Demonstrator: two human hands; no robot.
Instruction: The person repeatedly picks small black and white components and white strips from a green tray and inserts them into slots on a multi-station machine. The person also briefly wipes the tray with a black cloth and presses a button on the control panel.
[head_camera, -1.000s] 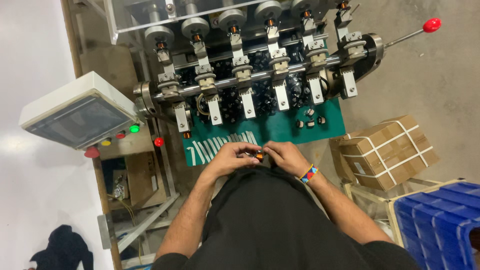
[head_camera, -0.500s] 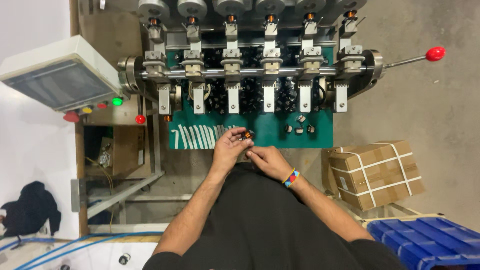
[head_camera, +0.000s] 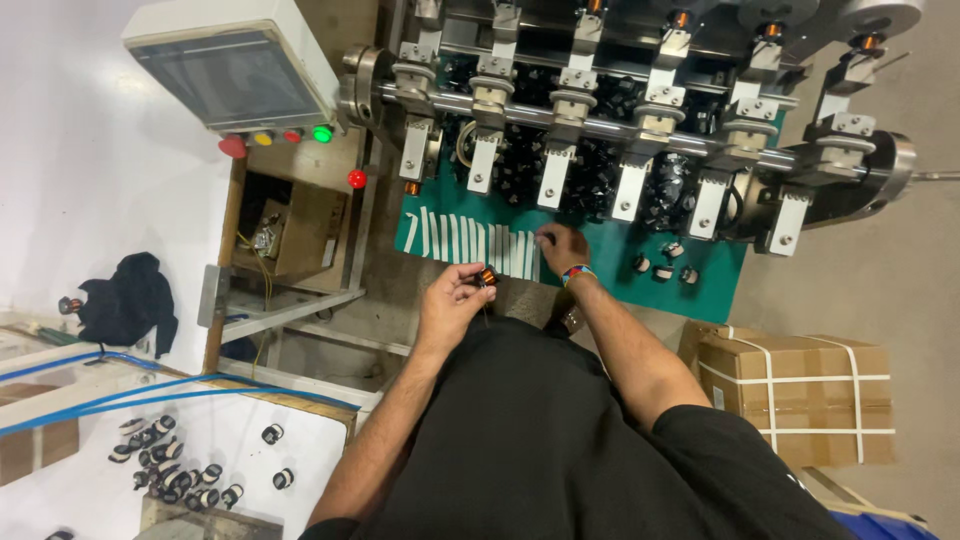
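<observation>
Green machine bed (head_camera: 600, 262); left hand (head_camera: 452, 297) fingers pinching small, seemingly copper-wound black coil (head_camera: 487, 277).

A small coil (head_camera: 486, 277), copper-wound with dark ends, sits mid-frame; white strips (head_camera: 470, 241) lie in a row on green just above it.

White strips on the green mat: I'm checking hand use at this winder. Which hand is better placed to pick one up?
Probably the right hand: its fingertips are at the white strips on the green mat. The left hand sits nearer the body, holding a small copper-wound coil.
</observation>
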